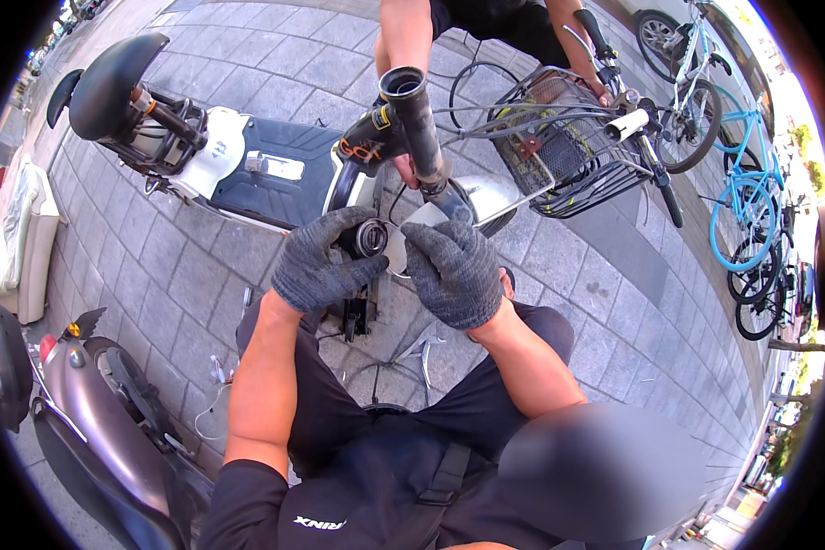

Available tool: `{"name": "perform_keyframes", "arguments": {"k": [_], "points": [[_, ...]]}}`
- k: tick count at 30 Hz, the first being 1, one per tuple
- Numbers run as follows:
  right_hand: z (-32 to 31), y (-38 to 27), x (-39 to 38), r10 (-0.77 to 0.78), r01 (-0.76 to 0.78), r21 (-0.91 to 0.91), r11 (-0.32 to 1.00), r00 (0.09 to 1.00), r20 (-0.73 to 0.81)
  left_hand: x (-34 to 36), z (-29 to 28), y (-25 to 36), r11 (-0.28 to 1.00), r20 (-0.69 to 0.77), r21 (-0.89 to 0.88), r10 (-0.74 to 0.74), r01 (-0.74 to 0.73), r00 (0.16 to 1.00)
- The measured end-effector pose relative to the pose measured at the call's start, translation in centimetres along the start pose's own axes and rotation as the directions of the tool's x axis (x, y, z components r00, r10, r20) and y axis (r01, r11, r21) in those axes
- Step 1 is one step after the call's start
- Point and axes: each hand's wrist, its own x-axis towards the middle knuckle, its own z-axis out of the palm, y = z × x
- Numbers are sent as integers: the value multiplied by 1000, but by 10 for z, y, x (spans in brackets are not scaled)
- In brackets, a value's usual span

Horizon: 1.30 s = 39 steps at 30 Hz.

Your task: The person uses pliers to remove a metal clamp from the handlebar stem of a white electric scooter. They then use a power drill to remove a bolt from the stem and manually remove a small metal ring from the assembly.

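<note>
My left hand (321, 261), in a dark grey knit glove, is closed around a short black cylindrical part (370, 237) with a ringed, lens-like end facing up. My right hand (458, 270), gloved alike, has its fingers curled together beside the lower end of the scooter's black steering tube (420, 133). A pale flat piece (428, 214) shows at its fingertips; whether they grip it is unclear. Beyond lies the white front fender (493, 194). The electric scooter's deck (270, 174) lies to the left, its open tube end pointing up.
Another person's hand (407, 170) is by the steering tube; their other hand (603, 93) is at the detached handlebar and wire basket (559, 137) with loose cables. Pliers (423, 353) lie on the paving between my legs. A purple scooter (110, 431) stands left; bicycles (747, 211) stand right.
</note>
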Motion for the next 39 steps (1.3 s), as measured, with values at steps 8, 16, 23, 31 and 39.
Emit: {"name": "perform_keyframes", "arguments": {"k": [8,16,23,31,39], "points": [[8,5,1,-45,46,9,999,995,-90,0,2,-6,990,-39,61,129,-127,991],[0,1,2,27,-24,34,999,997,-72,0,1,0,998,-14,15,58,-57,998],[-3,2,5,-20,24,55,998,997,-75,1,2,-2,999,-17,19,50,-50,999],[-9,-2,5,-30,31,51,998,999,-13,1,2,0,997,-19,40,68,-67,998],[-5,4,6,-40,44,59,997,996,-80,-3,5,-18,989,-103,70,139,-132,985]]}}
